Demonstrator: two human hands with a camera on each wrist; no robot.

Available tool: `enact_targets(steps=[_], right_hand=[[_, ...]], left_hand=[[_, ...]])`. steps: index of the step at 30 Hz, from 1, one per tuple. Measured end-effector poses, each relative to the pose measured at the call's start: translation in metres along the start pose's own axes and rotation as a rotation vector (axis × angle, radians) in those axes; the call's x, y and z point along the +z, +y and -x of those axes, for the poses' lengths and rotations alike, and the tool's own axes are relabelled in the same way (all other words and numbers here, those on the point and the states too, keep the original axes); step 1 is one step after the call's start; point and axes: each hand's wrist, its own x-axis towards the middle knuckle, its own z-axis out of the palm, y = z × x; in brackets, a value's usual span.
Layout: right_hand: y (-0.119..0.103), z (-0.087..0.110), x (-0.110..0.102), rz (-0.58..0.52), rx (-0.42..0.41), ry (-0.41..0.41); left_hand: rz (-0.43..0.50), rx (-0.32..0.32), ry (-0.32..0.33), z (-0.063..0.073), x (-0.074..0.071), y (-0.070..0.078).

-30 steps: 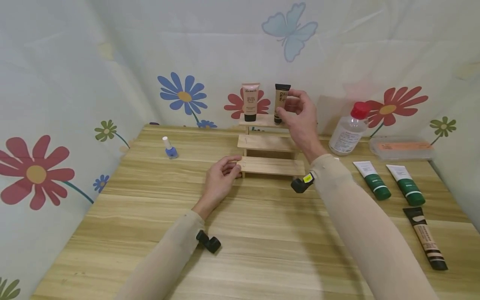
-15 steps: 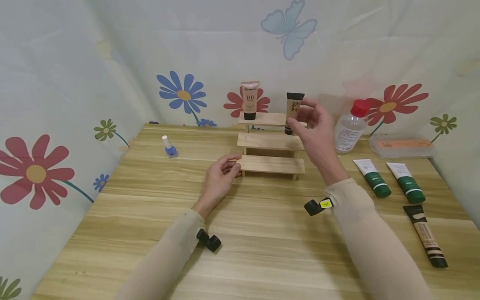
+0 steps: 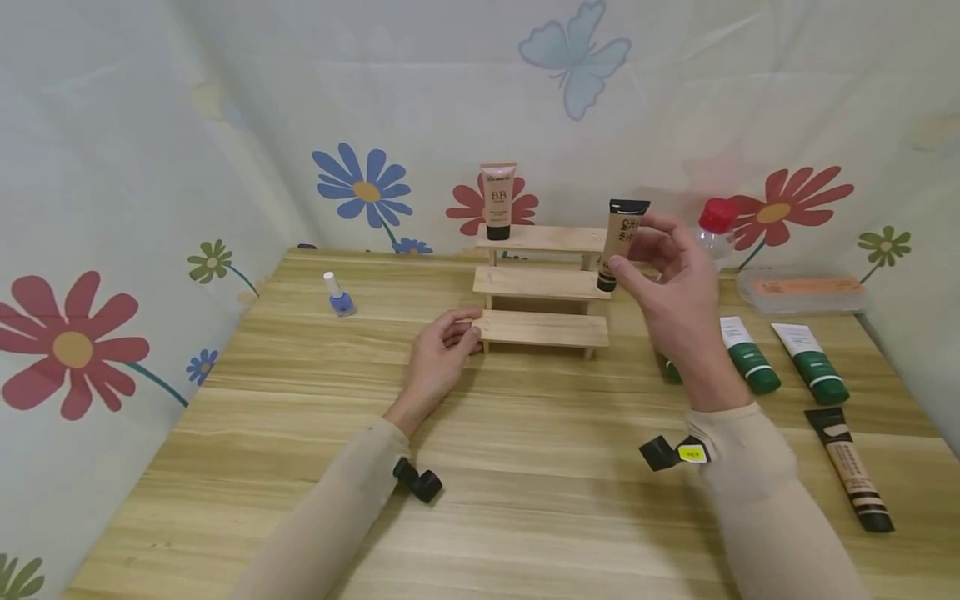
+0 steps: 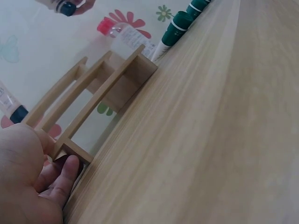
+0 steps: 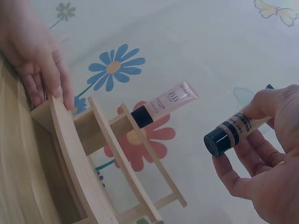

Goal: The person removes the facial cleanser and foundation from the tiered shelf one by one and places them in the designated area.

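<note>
Head view: beige, black-ended tube (image 3: 618, 242) in right grip (image 3: 677, 283), stand (image 3: 542, 328) in left grip (image 3: 441, 354).

Black-trimmed beige cosmetic tube (image 3: 617, 239); black-capped pink BB tube (image 3: 498, 200); pale tan shelf (image 3: 540, 329)
White-and-green squeeze tubes (image 3: 812, 363); red-capped clear bottle (image 4: 133, 39); white-capped blue nail polish (image 3: 341, 302); streaked yellow-brown tabletop (image 3: 495, 517); white backdrop (image 3: 420, 67) with red, blue, green flowers (image 3: 72, 348)

top tier (image 3: 555, 238) — room right; BB tube (image 3: 498, 200) — blocks left
</note>
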Motion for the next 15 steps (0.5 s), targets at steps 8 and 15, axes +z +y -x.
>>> enact_targets(steps=[8,15], right_hand=[[0.003,0.013,-0.026,0.069,0.014,0.022],[-0.002,0.019,-0.059,0.085,0.057,0.123]], left_hand=[[0.003,-0.001,-0.005,0.0,0.003,0.001],[-0.007,0.005,-0.003,0.0,0.001,0.001]])
